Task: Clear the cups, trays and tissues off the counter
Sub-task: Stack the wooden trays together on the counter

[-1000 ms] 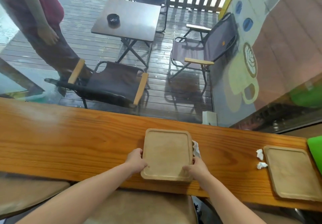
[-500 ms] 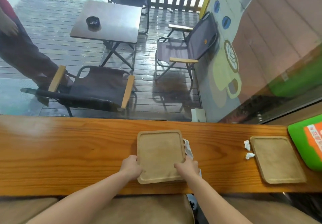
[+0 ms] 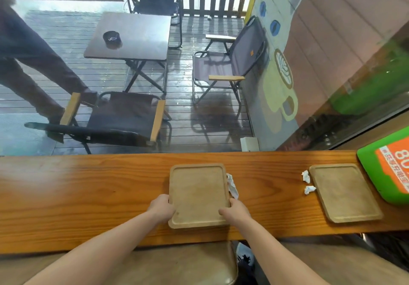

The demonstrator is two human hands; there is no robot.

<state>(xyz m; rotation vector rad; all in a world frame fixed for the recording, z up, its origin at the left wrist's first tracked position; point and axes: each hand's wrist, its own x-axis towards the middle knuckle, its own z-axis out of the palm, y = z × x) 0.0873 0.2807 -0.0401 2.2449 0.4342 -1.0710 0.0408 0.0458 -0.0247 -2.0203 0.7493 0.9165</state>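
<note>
Over the last second my view swings right, so more of the green board [image 3: 389, 169] shows, and the person outside the glass steps off to the left. The near tray [image 3: 198, 194] hardly shifts on the counter [image 3: 88, 196].

My left hand [image 3: 162, 207] is curled round the tray's left edge by the near corner. My right hand [image 3: 235, 210] pinches the right edge, with the thumb lying on the top face. I cannot tell whether the tray is lifted yet.

To do this lift well, I judge I should raise both sides together and keep it level. The crumpled tissue [image 3: 232, 186] lies just against the right edge beside my right hand, so I would gather it now rather than drag it along.

The tray is pale wood, rectangular with rounded corners and a shallow raised rim, and it is bare. It looks light and stiff. A second tray [image 3: 344, 192] lies well apart to the right, with two tissue scraps [image 3: 305, 176] just beside its left edge. No cups are in view.
</note>
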